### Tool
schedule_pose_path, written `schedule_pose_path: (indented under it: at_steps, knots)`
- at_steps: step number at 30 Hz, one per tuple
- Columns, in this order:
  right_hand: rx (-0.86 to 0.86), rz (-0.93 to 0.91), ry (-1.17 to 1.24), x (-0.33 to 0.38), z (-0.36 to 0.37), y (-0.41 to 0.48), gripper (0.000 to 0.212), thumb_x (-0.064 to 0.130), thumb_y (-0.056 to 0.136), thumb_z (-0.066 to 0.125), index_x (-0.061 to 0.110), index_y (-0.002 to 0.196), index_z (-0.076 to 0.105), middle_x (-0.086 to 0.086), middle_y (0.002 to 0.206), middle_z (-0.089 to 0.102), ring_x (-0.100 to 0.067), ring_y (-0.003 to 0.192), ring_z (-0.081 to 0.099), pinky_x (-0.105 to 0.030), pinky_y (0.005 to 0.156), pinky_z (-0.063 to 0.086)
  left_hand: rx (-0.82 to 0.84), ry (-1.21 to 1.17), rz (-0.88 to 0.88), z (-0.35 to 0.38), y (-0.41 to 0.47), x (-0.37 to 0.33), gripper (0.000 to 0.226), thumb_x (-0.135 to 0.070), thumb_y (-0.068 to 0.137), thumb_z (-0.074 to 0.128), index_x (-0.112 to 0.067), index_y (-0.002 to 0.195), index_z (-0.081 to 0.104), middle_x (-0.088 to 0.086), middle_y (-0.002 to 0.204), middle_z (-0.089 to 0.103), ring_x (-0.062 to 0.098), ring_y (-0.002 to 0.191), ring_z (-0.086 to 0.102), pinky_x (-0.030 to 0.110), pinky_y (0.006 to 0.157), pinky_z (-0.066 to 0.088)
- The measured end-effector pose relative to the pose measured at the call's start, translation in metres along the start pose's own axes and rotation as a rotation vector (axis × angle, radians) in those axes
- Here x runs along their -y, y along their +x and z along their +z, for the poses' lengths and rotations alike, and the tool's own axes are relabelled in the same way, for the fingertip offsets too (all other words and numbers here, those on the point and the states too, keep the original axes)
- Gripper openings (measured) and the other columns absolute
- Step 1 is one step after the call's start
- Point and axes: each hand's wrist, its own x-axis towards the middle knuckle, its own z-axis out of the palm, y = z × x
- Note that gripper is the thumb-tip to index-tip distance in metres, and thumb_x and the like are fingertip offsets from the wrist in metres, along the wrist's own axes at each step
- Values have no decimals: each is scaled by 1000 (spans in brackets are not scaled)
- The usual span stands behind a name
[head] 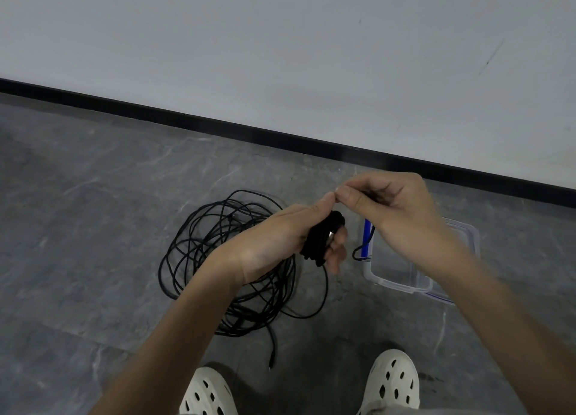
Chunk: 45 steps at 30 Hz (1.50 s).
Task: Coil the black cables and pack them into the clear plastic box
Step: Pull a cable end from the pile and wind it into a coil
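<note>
My left hand (290, 237) grips a tight black coil of cable (321, 238) above the floor. Just right of it, my right hand (396, 209) pinches a loose end of the same cable (363, 249), which hangs down in a small loop. A loose tangle of black cables (218, 258) lies on the grey floor under my left wrist, with one plug end (271, 363) trailing toward my feet. The clear plastic box (402, 282) with blue latches stands on the floor below my right hand, partly hidden by that forearm.
A white wall with a black skirting board (280, 134) runs across behind the work area. My two feet in white perforated clogs (392, 383) stand at the bottom edge. Grey stone-look floor (93, 227) stretches to the left.
</note>
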Motion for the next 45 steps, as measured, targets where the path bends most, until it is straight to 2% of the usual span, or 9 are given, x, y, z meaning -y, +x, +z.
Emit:
schedule_pose_path:
  at_steps: [14,21,23,25,29,31,35,39,45]
  knots:
    - [-48,-50,26,1,1,-3,13,30,77,62,25,84,71,8,84,74,-4,81,69,-17,77,53,28,-28,10,-1,-3,-5,50,-44,100,23,-13,74,52,-4,62,59,15,68,59,21,74,46]
    - [40,2,-14,-1,-1,1,20,37,82,57,24,87,72,8,82,73,-6,82,68,-20,77,52,85,-252,80,0,-5,-6,40,-37,100,30,-16,70,48,-4,58,48,14,60,53,21,68,48]
    - [66,11,-17,0,0,1,25,39,87,54,21,87,72,0,79,72,-16,78,67,-29,72,52,102,-314,99,0,-5,-6,39,-36,99,32,-18,69,49,-5,56,47,13,59,51,21,66,48]
    - [62,10,0,-1,2,0,32,38,93,49,16,90,72,-19,82,68,-35,80,64,-48,77,52,107,-390,118,1,-4,-7,39,-36,98,33,-20,67,52,-6,54,46,12,55,49,21,64,48]
    - [96,77,79,1,8,-1,49,40,95,43,-3,94,66,-34,84,63,-48,84,61,-58,84,49,78,-539,126,-1,-5,-8,41,-39,93,35,-24,59,53,-9,49,46,11,52,49,18,61,46]
    - [115,121,115,2,12,-1,49,38,95,42,-5,95,65,-31,81,64,-47,79,61,-54,82,53,65,-604,144,-2,-3,-7,41,-41,93,37,-24,60,55,-10,50,47,10,54,52,18,63,47]
    - [153,241,169,1,20,-3,32,27,100,38,17,85,64,2,61,62,-18,63,60,-31,67,55,-14,-747,233,-3,0,-6,41,-43,94,36,-24,66,60,-10,56,51,9,61,56,21,70,50]
    - [260,304,53,0,27,-7,27,24,103,35,21,93,59,2,56,59,-13,56,55,-25,62,49,-198,-772,333,-10,1,-4,45,-45,98,33,-25,72,64,-10,64,54,8,72,59,22,71,49]
    - [349,312,-56,4,34,-9,21,17,103,36,17,110,56,8,50,51,-1,49,47,-14,53,42,-401,-707,421,-10,5,-1,23,-28,100,39,-16,96,58,-5,84,64,12,89,63,21,87,48]
